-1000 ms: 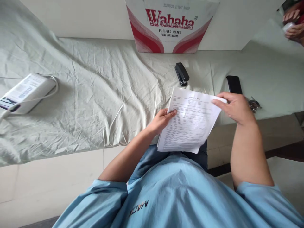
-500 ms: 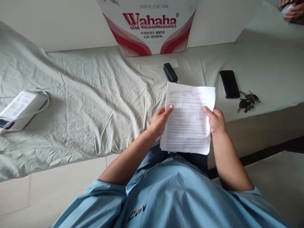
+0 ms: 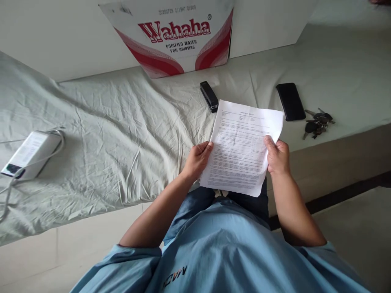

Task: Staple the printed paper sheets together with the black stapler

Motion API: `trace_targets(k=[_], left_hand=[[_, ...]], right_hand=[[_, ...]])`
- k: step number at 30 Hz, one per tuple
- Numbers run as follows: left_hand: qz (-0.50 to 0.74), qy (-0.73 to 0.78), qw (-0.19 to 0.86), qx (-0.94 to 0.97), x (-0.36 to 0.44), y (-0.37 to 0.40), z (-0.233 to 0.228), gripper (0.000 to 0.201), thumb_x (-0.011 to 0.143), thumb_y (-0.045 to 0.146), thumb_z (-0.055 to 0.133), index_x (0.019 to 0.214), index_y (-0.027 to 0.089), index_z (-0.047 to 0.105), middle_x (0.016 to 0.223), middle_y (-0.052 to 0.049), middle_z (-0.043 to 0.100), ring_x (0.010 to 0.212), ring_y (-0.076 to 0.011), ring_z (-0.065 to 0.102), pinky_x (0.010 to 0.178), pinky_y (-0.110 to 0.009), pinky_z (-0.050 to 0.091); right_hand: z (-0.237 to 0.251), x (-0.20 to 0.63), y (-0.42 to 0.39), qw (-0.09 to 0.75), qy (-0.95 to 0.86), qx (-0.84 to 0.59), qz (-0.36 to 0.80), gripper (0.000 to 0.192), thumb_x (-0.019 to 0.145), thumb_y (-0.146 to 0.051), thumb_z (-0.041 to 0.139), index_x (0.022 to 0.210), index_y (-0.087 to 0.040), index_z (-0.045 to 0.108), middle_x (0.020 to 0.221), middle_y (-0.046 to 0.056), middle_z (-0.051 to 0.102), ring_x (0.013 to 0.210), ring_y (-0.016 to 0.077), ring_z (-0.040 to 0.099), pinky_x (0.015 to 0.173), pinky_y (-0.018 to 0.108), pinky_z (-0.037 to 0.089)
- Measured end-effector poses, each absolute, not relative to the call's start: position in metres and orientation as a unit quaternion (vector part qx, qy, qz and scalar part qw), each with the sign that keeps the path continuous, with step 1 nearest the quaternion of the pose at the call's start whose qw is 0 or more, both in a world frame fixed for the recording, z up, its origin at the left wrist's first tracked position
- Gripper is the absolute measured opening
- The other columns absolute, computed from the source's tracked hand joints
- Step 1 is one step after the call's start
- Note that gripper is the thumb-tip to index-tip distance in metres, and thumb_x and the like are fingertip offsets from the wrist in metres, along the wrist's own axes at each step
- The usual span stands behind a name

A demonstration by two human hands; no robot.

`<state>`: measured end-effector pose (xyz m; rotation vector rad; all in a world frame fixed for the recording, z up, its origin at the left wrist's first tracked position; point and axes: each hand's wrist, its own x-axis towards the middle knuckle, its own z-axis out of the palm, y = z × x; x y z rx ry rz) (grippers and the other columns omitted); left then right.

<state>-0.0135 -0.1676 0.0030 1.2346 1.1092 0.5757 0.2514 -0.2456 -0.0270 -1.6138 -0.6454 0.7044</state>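
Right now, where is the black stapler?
In the head view the stapler lies on the sheet, just beyond the top left corner of the papers, below the Wahaha box.

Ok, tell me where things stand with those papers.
Done: the printed sheets are gathered into one stack. In hand: the left hand and right hand each grip a side edge, holding the stack above the lap. Left: the black stapler lies untouched on the sheet-covered bed; whether the stack is stapled cannot be seen.
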Motion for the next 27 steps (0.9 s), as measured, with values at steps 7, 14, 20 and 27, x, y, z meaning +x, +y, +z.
trace_targets(k=[7,14,20,27], left_hand=[[0.174,0.521,0.494,0.674,-0.020,-0.178,0.012,0.054,0.096,0.055,0.060,0.062,0.023,0.032,0.059,0.003,0.029,0.060,-0.0115,0.029,0.056,-0.029,0.021],[0.175,0.499,0.641,0.557,-0.027,-0.187,0.010,0.054,0.092,0.068,0.066,0.070,0.023,0.047,0.061,0.004,0.044,0.056,-0.0101,0.038,0.052,-0.025,0.029],[0.128,0.487,0.692,0.518,-0.039,-0.181,0.015,0.046,0.082,0.052,0.082,0.110,0.019,0.066,0.067,0.000,0.072,0.048,-0.0134,0.060,0.046,-0.024,0.036],[0.206,0.509,0.612,0.569,-0.042,-0.151,0.016,0.027,0.089,0.035,0.074,0.109,0.019,0.068,0.092,-0.008,0.085,0.061,-0.0161,0.073,0.050,-0.025,0.044]], right_hand=[[-0.034,0.254,-0.245,0.607,-0.270,-0.700,0.261,0.047,0.089,-0.069,0.079,0.093,-0.022,0.077,0.089,0.006,0.081,0.087,0.0263,0.080,0.080,0.039,0.066],[-0.025,0.275,-0.231,0.542,-0.362,-0.708,0.271,0.052,0.088,-0.071,0.080,0.091,-0.019,0.082,0.081,0.006,0.081,0.080,0.0260,0.076,0.074,0.036,0.061],[-0.010,0.298,-0.187,0.480,-0.410,-0.669,0.393,0.054,0.076,-0.072,0.089,0.082,-0.019,0.082,0.071,0.005,0.078,0.071,0.0252,0.075,0.064,0.034,0.059],[-0.010,0.309,-0.142,0.420,-0.371,-0.667,0.492,0.052,0.069,-0.065,0.098,0.076,-0.018,0.078,0.069,0.007,0.077,0.061,0.0225,0.071,0.059,0.034,0.059]])
